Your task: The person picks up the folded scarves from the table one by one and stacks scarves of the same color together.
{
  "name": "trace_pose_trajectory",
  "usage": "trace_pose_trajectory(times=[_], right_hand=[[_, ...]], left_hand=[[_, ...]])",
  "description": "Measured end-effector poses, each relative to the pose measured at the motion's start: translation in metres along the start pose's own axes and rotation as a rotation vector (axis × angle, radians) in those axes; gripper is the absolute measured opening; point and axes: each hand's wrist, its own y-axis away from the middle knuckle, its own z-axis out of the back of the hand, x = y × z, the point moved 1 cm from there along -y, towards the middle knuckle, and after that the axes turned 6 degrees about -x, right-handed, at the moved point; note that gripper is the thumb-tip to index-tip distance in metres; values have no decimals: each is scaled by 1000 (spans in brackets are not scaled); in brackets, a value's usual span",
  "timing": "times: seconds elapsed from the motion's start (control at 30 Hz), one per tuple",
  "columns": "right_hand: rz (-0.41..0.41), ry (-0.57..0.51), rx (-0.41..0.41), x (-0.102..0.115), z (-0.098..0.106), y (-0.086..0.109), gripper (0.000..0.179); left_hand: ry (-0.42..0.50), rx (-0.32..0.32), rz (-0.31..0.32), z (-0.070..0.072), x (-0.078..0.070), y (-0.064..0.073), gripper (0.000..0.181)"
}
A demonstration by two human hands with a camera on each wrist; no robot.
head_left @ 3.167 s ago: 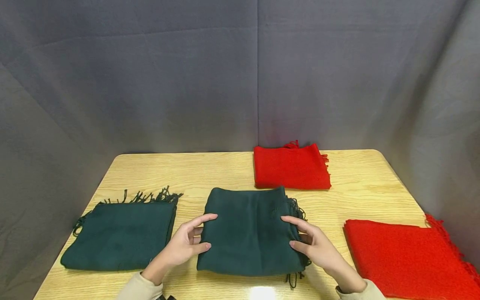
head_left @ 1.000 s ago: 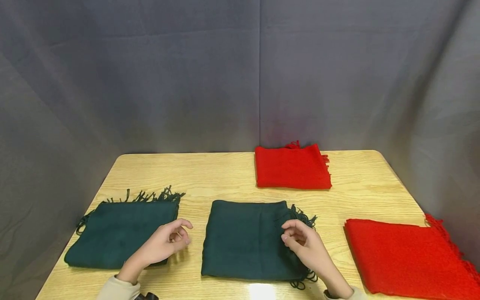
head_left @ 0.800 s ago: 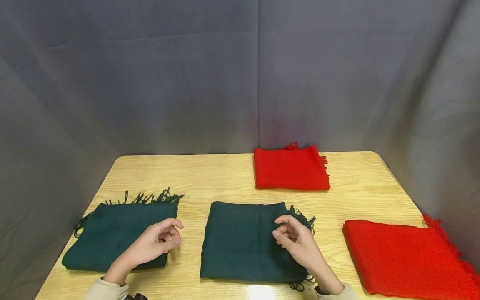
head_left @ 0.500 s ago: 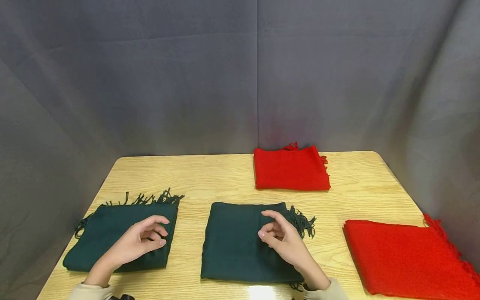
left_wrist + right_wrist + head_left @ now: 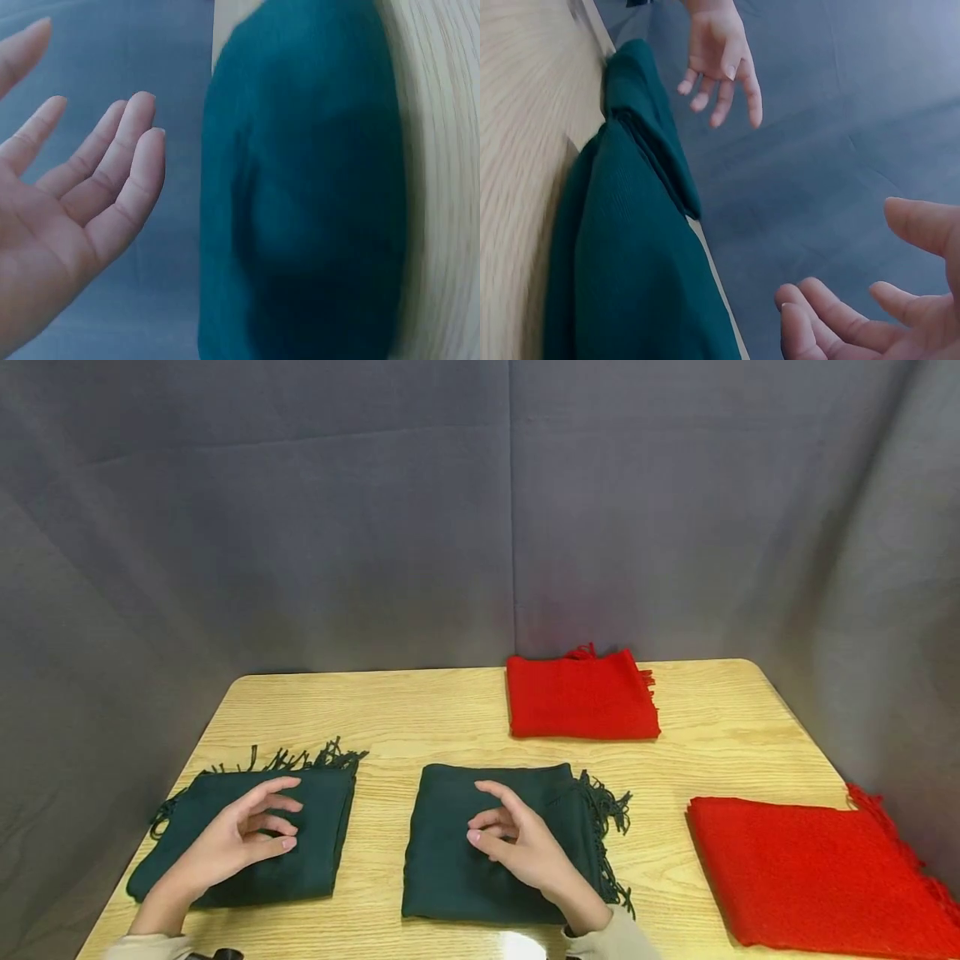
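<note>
Nearest, the left hand [image 5: 232, 839] hovers above the left-side green scarf [image 5: 322, 827], the right hand [image 5: 521, 852] above the middle green scarf [image 5: 442, 860]; both have loosely bent, empty fingers. The right sleeve [image 5: 615, 937] could catch the fringe [image 5: 602, 810], pulling folds askew. Farther back lies a folded red scarf [image 5: 581, 697].

Left green cloth [image 5: 318, 827]: folded flat, skewed, fringed along far edge. Middle green cloth [image 5: 442, 852]: apart from it, folded near-square, lying flat, fringed down right side

Four cloths [image 5: 442, 843] — one table [image 5: 420, 710]
</note>
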Motion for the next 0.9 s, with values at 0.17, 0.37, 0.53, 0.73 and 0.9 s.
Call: trace_pose_trajectory(times=[0.17,0.37,0.53,0.73,0.9], right_hand=[[-20,-10,50,0,-13,-6,59],[-70,-66,99,4,-30,-12,64],[-93,-77,106,4,-40,-18,64],[-135,-109,103,6,-53,-30,64],[-179,-153,99,7,-66,-40,65]], left_hand=[[-37,-62,12,12,8,6,71],[-70,-82,52,27,21,9,77],[-119,-74,92,35,28,4,77],[-102,-56,99,50,30,3,77],[-90,-66,171,62,35,7,76]])
